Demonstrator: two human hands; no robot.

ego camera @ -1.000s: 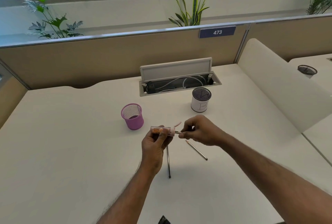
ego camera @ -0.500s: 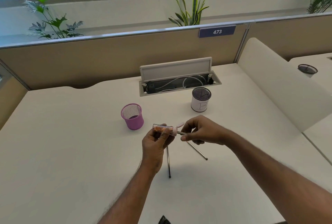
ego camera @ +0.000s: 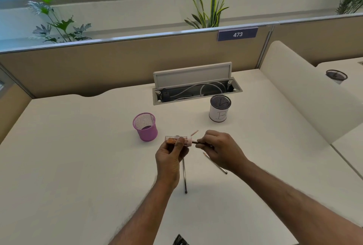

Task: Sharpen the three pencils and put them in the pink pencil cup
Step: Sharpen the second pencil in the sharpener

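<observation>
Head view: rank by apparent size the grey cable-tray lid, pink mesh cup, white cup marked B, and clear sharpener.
1. Grey cable-tray lid.
2. Pink mesh pencil cup and white cup marked B: near alike, and the white one stands farther, so unranked.
3. Clear pencil sharpener, held in the left hand.

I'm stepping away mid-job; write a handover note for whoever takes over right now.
Left hand grips the sharpener.
Right hand pinches a pencil, tip in the sharpener.
Second pencil and third pencil lie on the desk by the hands.
Pink cup stands behind, no pencil in it.
Done: nothing cupped.
Left: finish this pencil, sharpen the others if blunt, put all three in the cup.
</observation>
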